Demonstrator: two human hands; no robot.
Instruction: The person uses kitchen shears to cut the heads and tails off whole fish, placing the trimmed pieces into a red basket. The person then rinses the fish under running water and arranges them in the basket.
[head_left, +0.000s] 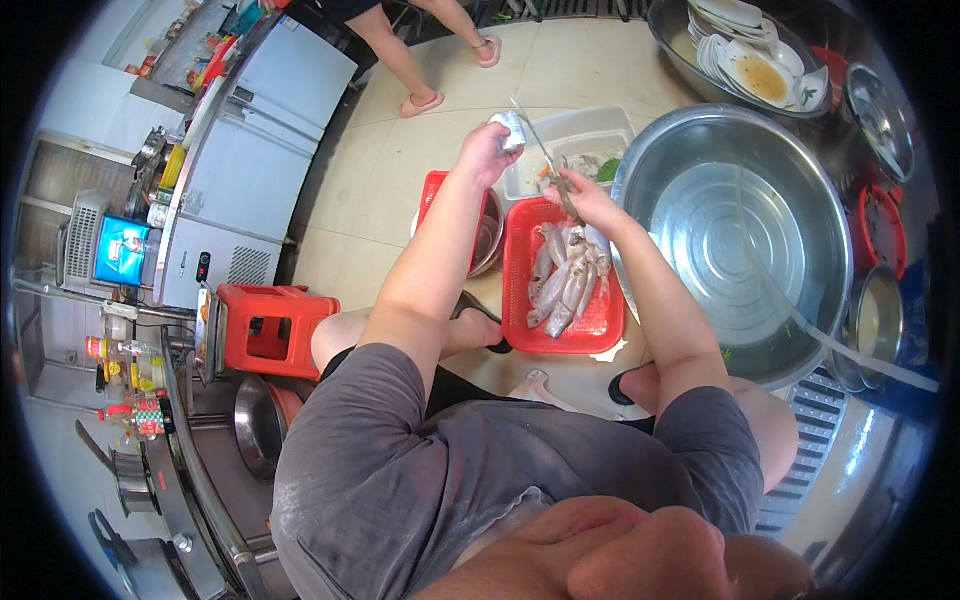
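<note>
My left hand (489, 155) grips a silvery-white piece (511, 129) that looks like fish, held up in front of me. In my right hand (589, 201) is a knife (536, 139), its narrow blade slanting up and left beside that piece. Blade and piece look apart. Below my right hand, a red plastic basket (515, 319) on the floor holds several whole fish (564, 289). Beyond the knife stands a whitish plastic tub (589, 120) with pale scraps and a green leaf inside.
A large metal basin (750, 225) with a hose (795, 319) stands to the right. Behind it, another basin (667, 41) holds stacked dishes (750, 64). A second red basket (435, 191) rests on a metal bowl (491, 232). A red stool (277, 330) is left; another person's legs (394, 56) stand ahead.
</note>
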